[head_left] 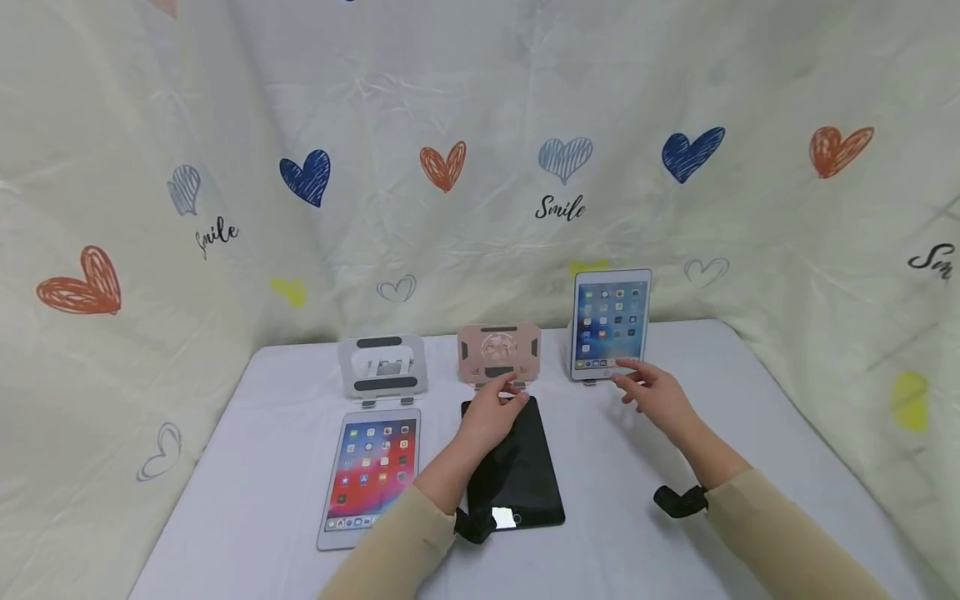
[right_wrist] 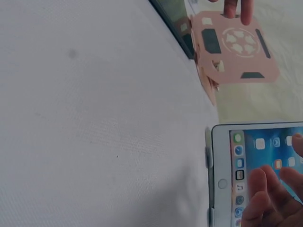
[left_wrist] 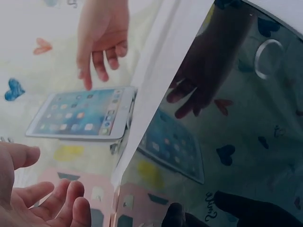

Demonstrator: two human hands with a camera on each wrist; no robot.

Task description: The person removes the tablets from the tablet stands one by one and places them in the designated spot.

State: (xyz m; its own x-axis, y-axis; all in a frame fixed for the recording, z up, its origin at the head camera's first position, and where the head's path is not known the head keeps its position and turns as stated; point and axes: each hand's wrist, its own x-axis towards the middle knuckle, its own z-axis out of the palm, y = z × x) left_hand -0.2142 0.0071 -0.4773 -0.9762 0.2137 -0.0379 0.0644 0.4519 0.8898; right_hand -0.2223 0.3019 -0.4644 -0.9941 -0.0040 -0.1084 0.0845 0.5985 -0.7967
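Note:
My left hand [head_left: 491,415] hangs over the top end of a black tablet [head_left: 517,467] lying on the table, its fingers loosely bent and holding nothing. Just beyond those fingers stands a pink tablet stand [head_left: 480,350]. My right hand [head_left: 663,404] is at the lower right of a white tablet [head_left: 611,312] that leans upright on a stand with its screen lit. In the right wrist view, the fingers [right_wrist: 279,189] overlap this lit screen; whether they touch it I cannot tell. The left wrist view shows the black tablet's glossy screen [left_wrist: 246,118] reflecting both hands.
At the left, a second white tablet [head_left: 371,475] with a red and blue lit screen lies flat. Behind it stands a grey tablet stand [head_left: 348,367]. A white cloth covers the table [head_left: 225,500], and a curtain [head_left: 480,83] printed with hearts hangs behind it.

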